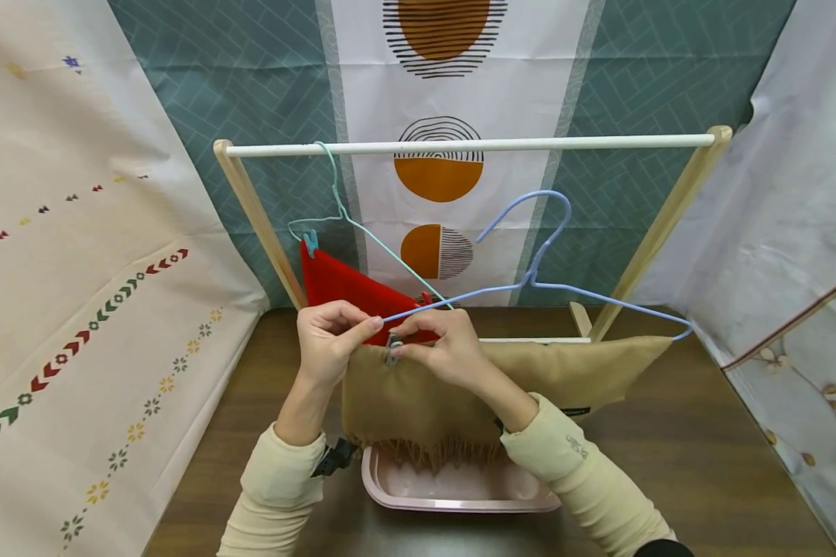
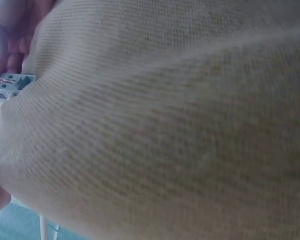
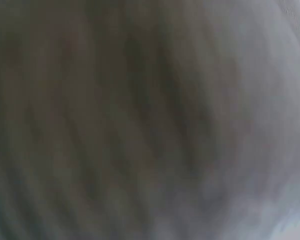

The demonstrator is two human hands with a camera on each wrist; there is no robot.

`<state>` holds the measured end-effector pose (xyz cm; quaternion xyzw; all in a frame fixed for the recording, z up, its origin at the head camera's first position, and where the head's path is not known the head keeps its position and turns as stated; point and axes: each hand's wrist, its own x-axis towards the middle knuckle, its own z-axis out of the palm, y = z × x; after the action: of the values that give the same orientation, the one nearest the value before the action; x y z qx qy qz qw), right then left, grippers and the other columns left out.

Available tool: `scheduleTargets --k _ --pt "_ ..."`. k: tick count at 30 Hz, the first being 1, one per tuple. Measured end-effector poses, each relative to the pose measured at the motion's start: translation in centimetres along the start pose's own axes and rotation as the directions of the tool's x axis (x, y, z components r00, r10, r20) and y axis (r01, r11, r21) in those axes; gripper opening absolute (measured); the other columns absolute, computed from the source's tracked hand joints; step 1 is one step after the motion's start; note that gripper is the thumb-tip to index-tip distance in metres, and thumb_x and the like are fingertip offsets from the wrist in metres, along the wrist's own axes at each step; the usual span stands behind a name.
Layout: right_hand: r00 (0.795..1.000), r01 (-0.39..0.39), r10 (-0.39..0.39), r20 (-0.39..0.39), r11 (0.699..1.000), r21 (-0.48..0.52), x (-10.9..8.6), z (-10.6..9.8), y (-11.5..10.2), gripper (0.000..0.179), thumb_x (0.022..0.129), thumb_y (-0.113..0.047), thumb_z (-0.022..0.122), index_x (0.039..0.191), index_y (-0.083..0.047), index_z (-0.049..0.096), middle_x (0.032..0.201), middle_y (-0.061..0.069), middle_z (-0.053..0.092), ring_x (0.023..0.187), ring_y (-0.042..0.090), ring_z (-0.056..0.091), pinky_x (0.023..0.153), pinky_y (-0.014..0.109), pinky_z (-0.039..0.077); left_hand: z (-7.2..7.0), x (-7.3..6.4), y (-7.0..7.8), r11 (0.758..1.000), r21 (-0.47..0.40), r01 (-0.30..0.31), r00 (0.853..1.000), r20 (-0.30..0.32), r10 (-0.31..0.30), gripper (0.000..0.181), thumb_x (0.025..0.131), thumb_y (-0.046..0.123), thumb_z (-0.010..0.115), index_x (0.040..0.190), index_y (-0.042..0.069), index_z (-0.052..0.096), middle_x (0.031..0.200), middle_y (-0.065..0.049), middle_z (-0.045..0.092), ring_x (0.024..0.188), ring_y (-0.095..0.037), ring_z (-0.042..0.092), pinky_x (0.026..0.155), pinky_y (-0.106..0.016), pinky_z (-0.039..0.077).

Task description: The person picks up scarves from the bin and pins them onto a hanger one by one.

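A tan fringed scarf (image 1: 425,398) hangs along the lower bar of a blue hanger (image 1: 602,294), whose hook points up and is free of any rail. My left hand (image 1: 323,340) pinches the hanger's left end between thumb and forefinger, right above the scarf's corner. Close beside it, my right hand (image 1: 449,348) pinches a grey clothespin (image 1: 393,350) at the scarf's top edge. In the left wrist view the clothespin (image 2: 11,86) sits against the cloth, with fingertips behind it. Blurred tan cloth (image 3: 140,120) fills most of the right wrist view.
Behind the hands stands a wooden rack with a white rail (image 1: 529,144). On its left hangs a mint hanger (image 1: 376,238) with a red cloth (image 1: 341,282) held by a blue clothespin (image 1: 310,243). A pink basin (image 1: 460,504) sits on the brown table (image 1: 669,464) below the scarf.
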<state>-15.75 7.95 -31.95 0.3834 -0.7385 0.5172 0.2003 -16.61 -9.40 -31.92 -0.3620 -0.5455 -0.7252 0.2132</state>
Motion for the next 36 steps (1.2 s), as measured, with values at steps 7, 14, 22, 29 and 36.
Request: scheduleTargets --k 7,14,22,29,36 --pt "0.997 0.056 -0.049 0.056 0.99 -0.132 -0.4 -0.8 -0.1 0.037 0.065 -0.008 0.08 0.099 0.003 0.067 0.09 0.009 0.068 0.08 0.018 0.063 0.069 0.026 0.051 0.0 0.0 0.0 0.999 0.028 0.03 0.999 -0.013 -0.03 0.026 0.074 -0.011 0.065 0.068 0.014 0.07 0.053 0.003 0.057 0.038 -0.009 0.028 0.034 -0.022 0.022" --pt "0.992 -0.119 0.118 0.036 0.992 0.051 -1.8 -2.5 -0.9 0.043 0.068 -0.001 0.077 0.109 0.005 0.063 0.097 0.013 0.067 0.082 0.019 0.062 0.074 0.037 0.051 -0.1 -0.1 0.0 0.998 0.026 0.059 0.997 -0.058 -0.058 0.036 0.07 -0.02 0.058 0.066 0.014 0.069 0.05 0.001 0.053 0.038 -0.009 0.029 0.034 -0.022 0.022" --pt "0.964 -0.266 0.258 0.066 0.932 0.247 -3.5 -5.1 -1.6 0.044 0.072 0.009 0.07 0.113 0.01 0.057 0.103 0.02 0.063 0.092 0.029 0.061 0.08 0.034 0.049 -0.4 -0.2 0.1 0.999 0.013 0.053 0.995 -0.085 -0.051 0.031 0.072 -0.017 0.06 0.066 0.013 0.069 0.049 0.001 0.051 0.039 -0.009 0.027 0.035 -0.022 0.021" --pt "0.962 -0.272 0.259 0.084 0.932 0.239 -4.9 -7.5 -1.1 0.04 0.073 0.01 0.068 0.112 0.012 0.056 0.097 0.024 0.062 0.087 0.022 0.062 0.075 0.029 0.05 -0.8 -0.2 0.3 0.999 -0.003 0.038 0.995 -0.089 -0.038 0.022 0.074 -0.01 0.066 0.067 0.011 0.069 0.049 -0.002 0.051 0.04 -0.009 0.026 0.035 -0.021 0.021" --pt "0.953 -0.298 0.279 0.118 0.933 0.203 -6.2 -9.7 -1.0 0.039 0.076 0.009 0.066 0.113 0.012 0.056 0.096 0.019 0.064 0.085 0.019 0.062 0.075 0.026 0.049 -1.2 -0.3 0.4 1.0 0.0 0.029 0.995 -0.097 -0.028 0.024 0.073 -0.013 0.064 0.066 0.009 0.069 0.048 0.0 0.051 0.039 -0.009 0.025 0.035 -0.021 0.018"
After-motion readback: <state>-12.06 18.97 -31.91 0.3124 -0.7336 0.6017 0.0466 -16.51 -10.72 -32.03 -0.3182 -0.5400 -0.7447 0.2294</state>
